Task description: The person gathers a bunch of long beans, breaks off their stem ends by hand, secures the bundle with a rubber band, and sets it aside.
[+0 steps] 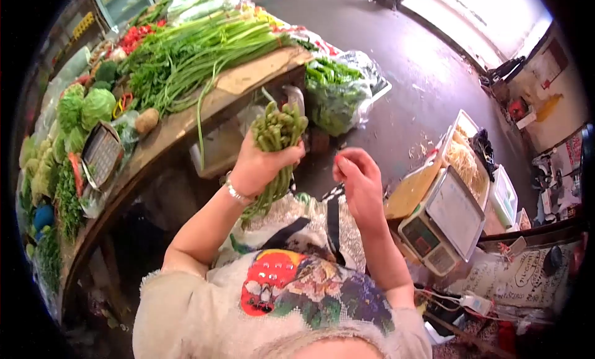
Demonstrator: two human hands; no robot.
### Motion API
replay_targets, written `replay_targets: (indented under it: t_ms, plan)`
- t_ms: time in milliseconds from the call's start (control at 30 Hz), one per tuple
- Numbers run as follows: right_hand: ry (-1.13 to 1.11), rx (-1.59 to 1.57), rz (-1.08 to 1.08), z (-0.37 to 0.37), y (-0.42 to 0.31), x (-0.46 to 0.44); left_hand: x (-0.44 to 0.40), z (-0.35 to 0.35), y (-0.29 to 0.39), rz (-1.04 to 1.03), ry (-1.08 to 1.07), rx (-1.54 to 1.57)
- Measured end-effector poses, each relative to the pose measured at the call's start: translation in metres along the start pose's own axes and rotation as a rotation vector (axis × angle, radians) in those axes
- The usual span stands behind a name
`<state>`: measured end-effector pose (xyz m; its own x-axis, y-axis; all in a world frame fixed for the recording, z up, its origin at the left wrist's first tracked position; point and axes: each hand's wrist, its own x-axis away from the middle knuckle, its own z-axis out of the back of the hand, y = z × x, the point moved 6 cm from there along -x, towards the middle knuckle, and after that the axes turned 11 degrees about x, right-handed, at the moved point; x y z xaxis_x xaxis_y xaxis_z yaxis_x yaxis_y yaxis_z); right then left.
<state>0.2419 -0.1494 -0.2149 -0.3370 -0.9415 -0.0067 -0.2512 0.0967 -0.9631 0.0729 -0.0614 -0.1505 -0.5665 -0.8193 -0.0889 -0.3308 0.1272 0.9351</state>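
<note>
My left hand [254, 167] is closed firmly round a bundle of long green beans [277, 128], just off the centre of my view towards 11 o'clock, with the cut-looking ends bunched above my fist and the rest hanging below it, near my apron. A pale bracelet [235, 191] circles that wrist. My right hand [361, 178] is raised beside it, towards 3 o'clock, apart from the beans, its fingers curled in near the thumb; a small red spot shows at the fingertips, and I cannot tell whether I am pinching something there. Out at 10 to 11 o'clock, long leafy stalks [180, 64] lie across the wooden table [251, 72], some trailing over its edge. Round cabbages [98, 106] sit further along, between 9 and 10 o'clock. Bagged greens [338, 95] stand close to the table's corner, between 12 and 1 o'clock. Between 3 and 4 o'clock is a scale [455, 213] with a flat metal pan, and just beyond it at 3 o'clock a tray [460, 120] holds pale strands [463, 157].
</note>
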Motion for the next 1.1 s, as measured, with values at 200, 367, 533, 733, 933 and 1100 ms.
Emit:
replay_targets:
  t_ms: [200, 367, 533, 733, 933, 1100]
  plan:
    - [-0.124, -0.227, -0.115, -0.054, -0.003, -0.002, 0.005, 0.012, -0.003, 0.020, -0.008, 0.081]
    - [-0.087, -0.233, -0.085, -0.073, 0.002, -0.006, 0.003, 0.021, -0.008, -0.025, -0.017, 0.094]
    - [-0.074, -0.119, -0.121, -0.074, 0.011, -0.008, 0.004, 0.025, -0.003, -0.113, 0.043, -0.062]
    - [-0.035, 0.232, -0.003, -0.071, 0.002, -0.012, -0.001, 0.031, -0.006, -0.174, 0.062, -0.242]
    - [0.014, 0.748, 0.477, -0.072, -0.026, -0.012, -0.005, 0.024, -0.013, -0.236, 0.061, -0.370]
    - [0.025, 0.921, 0.457, -0.065, -0.025, -0.013, -0.010, 0.025, -0.027, -0.215, 0.073, -0.387]
